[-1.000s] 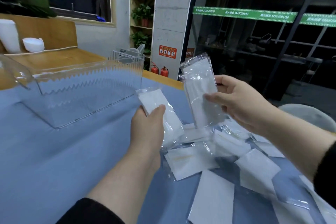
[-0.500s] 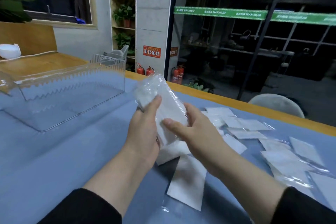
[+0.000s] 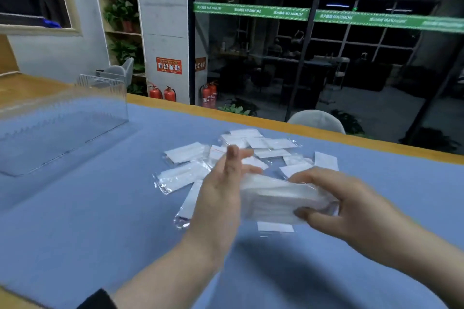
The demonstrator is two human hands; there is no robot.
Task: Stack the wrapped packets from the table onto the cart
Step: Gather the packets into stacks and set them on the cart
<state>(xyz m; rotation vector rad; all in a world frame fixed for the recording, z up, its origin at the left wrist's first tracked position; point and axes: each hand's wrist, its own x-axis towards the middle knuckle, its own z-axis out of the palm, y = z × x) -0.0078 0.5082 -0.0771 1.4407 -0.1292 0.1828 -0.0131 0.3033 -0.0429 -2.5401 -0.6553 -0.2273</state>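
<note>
A small stack of clear-wrapped white packets (image 3: pixel 278 199) lies flat between my two hands, just above the blue table cover (image 3: pixel 88 208). My right hand (image 3: pixel 351 203) grips its right end with thumb below and fingers on top. My left hand (image 3: pixel 223 188) stands on edge against the stack's left end, fingers straight and apart. Several more wrapped packets (image 3: pixel 185 173) lie scattered on the cloth beyond and left of my hands. No cart is recognisable; a clear plastic bin (image 3: pixel 62 118) stands at the far left.
The table's wooden edge (image 3: pixel 276 124) runs along the far side, with a grey chair back (image 3: pixel 316 120) behind it. Red fire extinguishers (image 3: pixel 163 93) and a glass wall stand beyond. One packet (image 3: pixel 275 228) lies under the held stack.
The two packets held upright have been joined and turned flat, lower and to the right. My right hand now grips the end; my left hand has opened against the other end. View panned right.
</note>
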